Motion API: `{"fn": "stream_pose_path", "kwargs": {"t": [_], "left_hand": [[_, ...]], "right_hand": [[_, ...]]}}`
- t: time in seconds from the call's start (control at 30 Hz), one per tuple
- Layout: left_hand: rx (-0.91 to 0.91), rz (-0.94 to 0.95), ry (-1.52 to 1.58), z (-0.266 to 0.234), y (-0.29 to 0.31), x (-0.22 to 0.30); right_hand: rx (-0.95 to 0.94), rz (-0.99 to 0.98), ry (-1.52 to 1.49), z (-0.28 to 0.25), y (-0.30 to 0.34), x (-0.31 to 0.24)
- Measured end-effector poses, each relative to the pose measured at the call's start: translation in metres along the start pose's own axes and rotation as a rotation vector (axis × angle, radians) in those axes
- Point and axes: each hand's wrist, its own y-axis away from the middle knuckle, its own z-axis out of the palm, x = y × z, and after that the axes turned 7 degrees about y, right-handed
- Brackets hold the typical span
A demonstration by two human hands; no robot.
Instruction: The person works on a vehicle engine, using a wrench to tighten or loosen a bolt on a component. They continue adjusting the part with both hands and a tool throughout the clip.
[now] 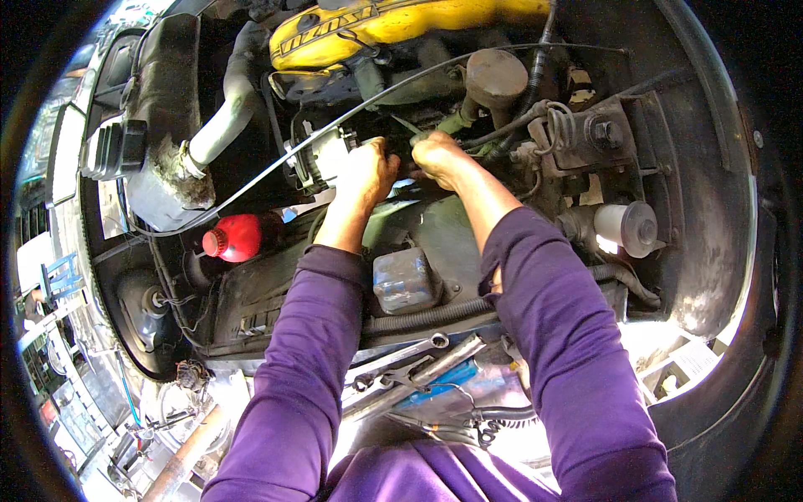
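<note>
Both my arms, in purple sleeves, reach forward into a vehicle's engine bay. My left hand (368, 173) is closed, its fingers curled beside a bright metal engine part (328, 155) that looks like an alternator. Whatever those fingers grip is hidden. Close to its right, my right hand (441, 159) is closed as well, and a thin pointed piece (406, 124) sticks out near its fingertips. I cannot make out what it holds. Just beyond the hands lies the engine with its yellow cover (401, 29).
A red bottle (232, 238) lies left of my forearm. Wrenches (401, 360) rest along the front edge, near a worn box-shaped part (406, 280). A white-capped reservoir (626, 228) sits at right. A long thin rod or cable (335, 125) arcs across the bay, and a pale hose (230, 125) runs at left.
</note>
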Motion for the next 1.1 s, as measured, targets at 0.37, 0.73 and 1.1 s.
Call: {"fn": "stream_pose_path", "kwargs": {"t": [0.37, 0.73, 1.1], "left_hand": [[-0.040, 0.082, 0.093, -0.006, 0.002, -0.016], [-0.150, 0.221, -0.195, -0.006, 0.001, -0.001], [0.070, 0.056, 0.091, -0.008, 0.001, -0.005]], "right_hand": [[-0.454, 0.137, -0.314, -0.024, -0.002, 0.005], [-0.284, -0.116, -0.063, -0.004, -0.022, 0.012], [-0.428, 0.101, -0.203, -0.010, 0.006, 0.004]]}}
